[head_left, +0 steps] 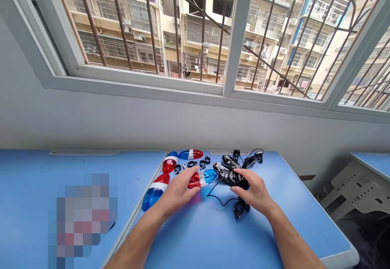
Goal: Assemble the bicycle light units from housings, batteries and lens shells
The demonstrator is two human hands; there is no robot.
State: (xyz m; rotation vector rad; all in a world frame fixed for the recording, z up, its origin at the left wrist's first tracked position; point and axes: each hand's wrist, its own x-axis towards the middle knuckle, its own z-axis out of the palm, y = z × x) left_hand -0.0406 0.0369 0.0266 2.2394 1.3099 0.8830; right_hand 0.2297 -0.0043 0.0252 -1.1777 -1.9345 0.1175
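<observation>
My left hand [179, 189] is closed around the red end of a translucent red-and-blue oval light cover [209, 175] with a pale middle band. My right hand [256, 189] grips a black oval base [233, 178] with slotted openings, thumb on the near side and fingers on the far side. The two parts are close together, just above the desk; whether they touch I cannot tell. A black cable [222, 203] loops from the base toward a small black clamp piece [240, 209] below my right hand.
Other red-and-blue covers [156, 191] lie on the left of the blue desk [219, 240]. Several black ring clamps [192, 163] are behind my left hand. More black bases [230, 161] with wires lie at the back. A pixelated patch hides something on the left desk; a barred window is above.
</observation>
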